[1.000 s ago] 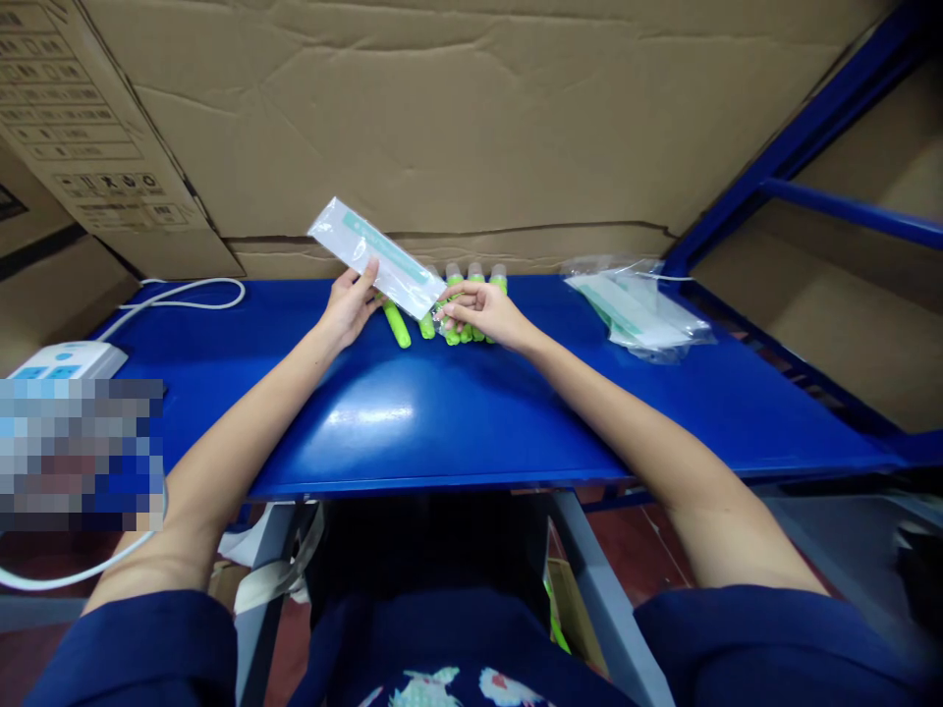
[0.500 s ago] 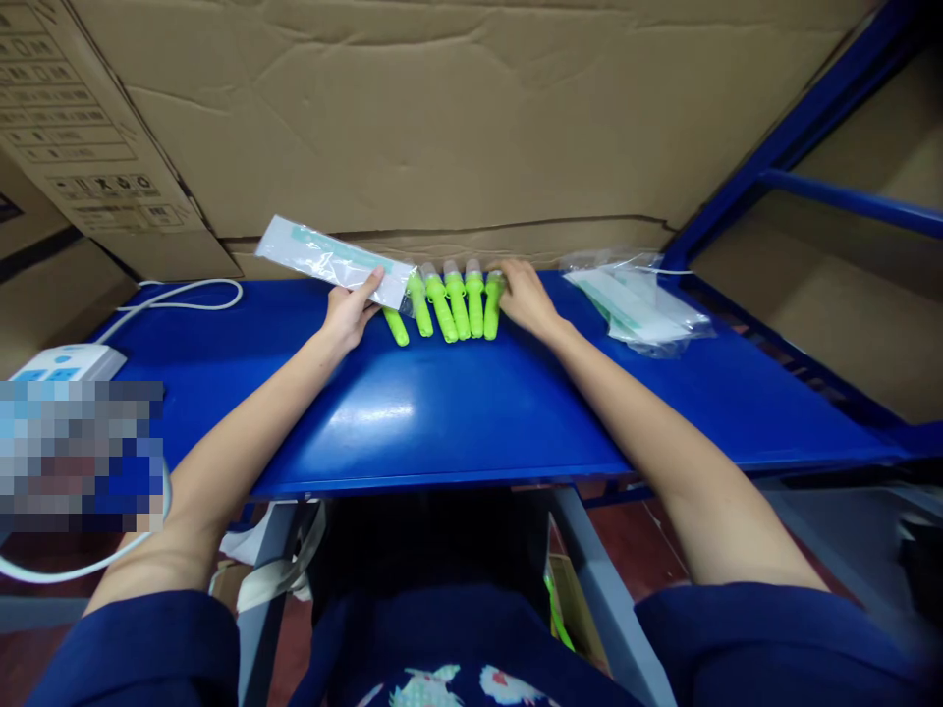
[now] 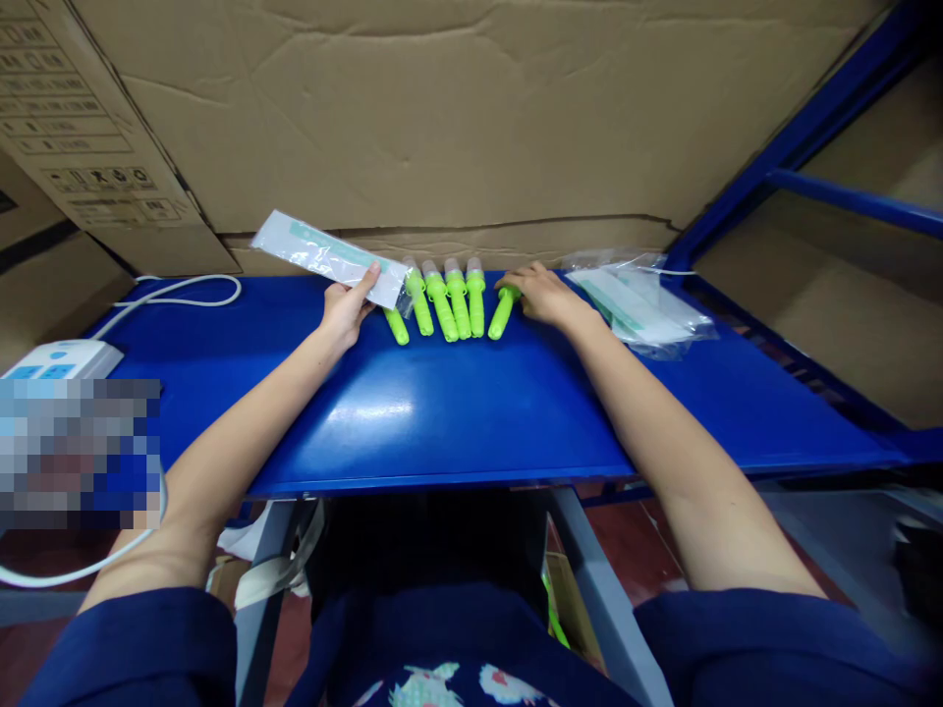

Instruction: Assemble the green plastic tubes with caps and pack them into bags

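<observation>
My left hand [image 3: 348, 312] is closed on a clear plastic packet [image 3: 324, 253] with a white and pale-green insert, thumb on top. The packet slants up to the left. Beneath its right end lies a lime-green flashlight-like stick [image 3: 396, 326], its top hidden. Beside it, several similar sticks [image 3: 458, 304] lie in a row with frosted clear caps pointing away from me. My right hand [image 3: 541, 293] has its fingers closed around the upper end of the rightmost green stick [image 3: 502, 316], whose cap they cover. That stick tilts, with its lower end towards the row.
More clear packets with white and green inserts [image 3: 637, 302] lie on the blue table [image 3: 457, 422] at the right. A white power strip [image 3: 70, 361] and its cable [image 3: 192, 291] are at the left. Cardboard [image 3: 442, 118] stands behind; a blue metal frame [image 3: 781, 147] rises at the right.
My right hand has moved slightly right, taking the top of the rightmost stick with it, so the stick now tilts and stands apart from the row. My left hand stays nearly still with the packet.
</observation>
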A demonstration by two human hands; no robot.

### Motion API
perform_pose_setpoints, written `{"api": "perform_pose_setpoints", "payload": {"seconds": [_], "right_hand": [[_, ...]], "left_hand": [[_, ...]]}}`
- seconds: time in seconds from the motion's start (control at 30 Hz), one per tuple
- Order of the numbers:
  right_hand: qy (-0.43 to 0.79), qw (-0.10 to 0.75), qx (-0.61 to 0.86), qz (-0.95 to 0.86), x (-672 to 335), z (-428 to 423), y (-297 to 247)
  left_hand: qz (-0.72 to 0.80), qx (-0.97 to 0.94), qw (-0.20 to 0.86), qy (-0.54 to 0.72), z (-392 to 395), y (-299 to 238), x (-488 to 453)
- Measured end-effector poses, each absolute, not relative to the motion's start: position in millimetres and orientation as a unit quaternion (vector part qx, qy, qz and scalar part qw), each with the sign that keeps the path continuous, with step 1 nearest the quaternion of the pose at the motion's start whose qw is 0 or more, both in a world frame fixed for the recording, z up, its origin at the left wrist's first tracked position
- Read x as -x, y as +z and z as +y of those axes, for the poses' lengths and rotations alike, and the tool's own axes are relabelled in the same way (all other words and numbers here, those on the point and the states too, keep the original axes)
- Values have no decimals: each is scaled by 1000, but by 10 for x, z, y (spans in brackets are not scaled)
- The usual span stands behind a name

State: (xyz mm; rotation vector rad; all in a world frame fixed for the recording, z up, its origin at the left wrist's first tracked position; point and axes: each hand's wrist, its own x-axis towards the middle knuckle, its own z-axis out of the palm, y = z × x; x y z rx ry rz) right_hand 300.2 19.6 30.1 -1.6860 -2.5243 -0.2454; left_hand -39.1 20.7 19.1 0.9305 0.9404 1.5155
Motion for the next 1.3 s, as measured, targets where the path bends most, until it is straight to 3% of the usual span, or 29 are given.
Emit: {"api": "perform_pose_setpoints", "payload": {"seconds": [0.33, 0.77, 1.3], "right_hand": [[-100, 34, 582, -806, -2943, 56, 399], [-103, 194, 505, -835, -2455, -205, 585], [-143, 163, 505, -835, -2366, -232, 549]], "left_hand": [[436, -387, 483, 653, 248, 158, 437], [478, -419, 374, 675, 220, 204, 487], [454, -394, 424, 678, 243, 221, 498]]}}
